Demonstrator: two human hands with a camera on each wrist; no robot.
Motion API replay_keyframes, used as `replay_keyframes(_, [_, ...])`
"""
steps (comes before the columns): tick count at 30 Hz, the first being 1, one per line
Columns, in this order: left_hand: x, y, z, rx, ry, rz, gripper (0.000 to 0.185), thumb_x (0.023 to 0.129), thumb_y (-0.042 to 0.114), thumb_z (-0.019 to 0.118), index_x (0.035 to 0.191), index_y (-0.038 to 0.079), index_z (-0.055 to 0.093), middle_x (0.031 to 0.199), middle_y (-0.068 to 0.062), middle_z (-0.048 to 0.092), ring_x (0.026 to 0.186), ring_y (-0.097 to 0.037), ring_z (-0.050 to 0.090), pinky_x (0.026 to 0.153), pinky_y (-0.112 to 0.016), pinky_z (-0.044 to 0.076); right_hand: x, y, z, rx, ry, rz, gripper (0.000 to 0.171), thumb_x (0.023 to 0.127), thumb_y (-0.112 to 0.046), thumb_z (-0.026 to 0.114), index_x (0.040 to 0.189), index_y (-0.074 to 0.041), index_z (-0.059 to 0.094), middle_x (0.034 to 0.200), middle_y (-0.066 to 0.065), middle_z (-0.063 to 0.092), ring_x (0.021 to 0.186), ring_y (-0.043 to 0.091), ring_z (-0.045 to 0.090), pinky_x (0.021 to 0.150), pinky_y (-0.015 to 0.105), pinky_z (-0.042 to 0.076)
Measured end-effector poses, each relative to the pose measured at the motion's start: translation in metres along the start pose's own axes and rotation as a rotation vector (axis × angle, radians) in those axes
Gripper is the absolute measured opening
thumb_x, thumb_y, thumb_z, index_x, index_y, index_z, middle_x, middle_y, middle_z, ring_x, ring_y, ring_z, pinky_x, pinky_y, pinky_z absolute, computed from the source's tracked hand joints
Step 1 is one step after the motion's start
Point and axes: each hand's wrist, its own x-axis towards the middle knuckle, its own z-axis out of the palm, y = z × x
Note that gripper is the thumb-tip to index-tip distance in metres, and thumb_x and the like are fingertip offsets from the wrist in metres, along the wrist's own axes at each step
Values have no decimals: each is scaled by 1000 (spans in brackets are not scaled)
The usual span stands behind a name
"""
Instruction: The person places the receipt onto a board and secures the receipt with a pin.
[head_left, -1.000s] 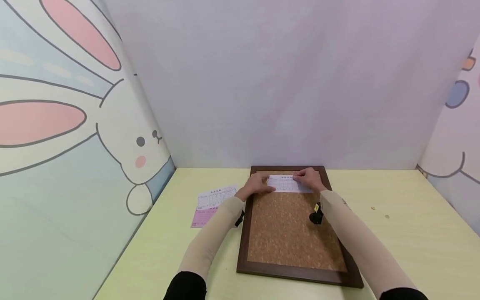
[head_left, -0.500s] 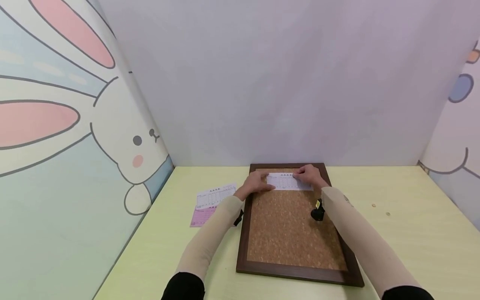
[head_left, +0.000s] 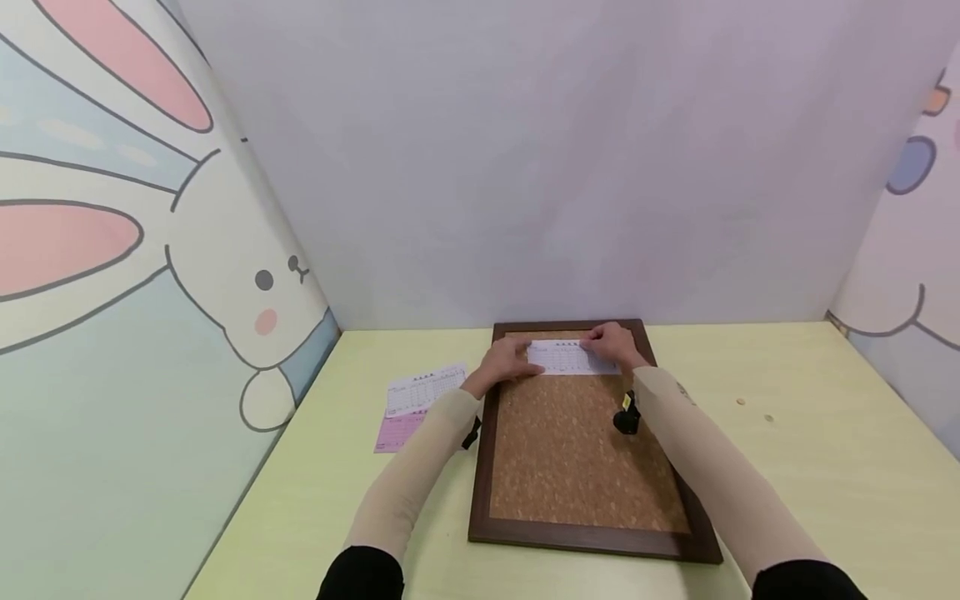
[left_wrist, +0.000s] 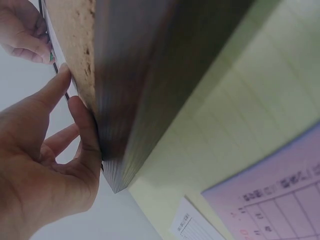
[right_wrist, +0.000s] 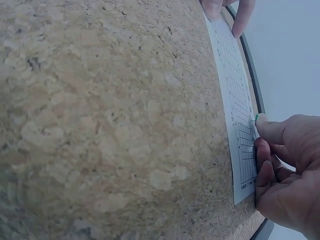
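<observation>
A white printed form (head_left: 572, 358) lies flat across the top of a cork board (head_left: 585, 450) with a dark wooden frame. My left hand (head_left: 507, 360) holds the form's left end down with thumb and fingertips, the fingers spread and nearly straight in the left wrist view. At the form's upper edge, right of its middle, my right hand (head_left: 613, 343) pinches a small green-headed push pin (right_wrist: 257, 117). The pin's thin shaft points at the paper; whether it has entered the cork I cannot tell. The right hand's other fingers are curled and rest on the form's right end.
Left of the board, another white form (head_left: 426, 390) overlaps a pink form (head_left: 397, 432), partly hidden by the left forearm. Two small round tan pieces (head_left: 741, 402) lie on the table (head_left: 810, 467) at right. A pale wall (head_left: 562, 167) stands behind the board.
The head view has shifted slightly, so the whole scene sits a little higher and further left. Both hands keep their places on the form.
</observation>
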Motion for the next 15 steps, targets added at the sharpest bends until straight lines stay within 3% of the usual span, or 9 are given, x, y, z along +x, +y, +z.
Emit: replay_keyframes(15, [-1, 2, -1, 1, 8, -8, 71, 92, 33, 78, 150, 5, 50, 155, -15, 51, 144, -31, 47, 117, -46, 40, -10, -7, 4, 70, 67, 17, 26, 102, -18, 63, 113, 4, 72, 119, 24, 68, 98, 29, 57, 92, 43, 47])
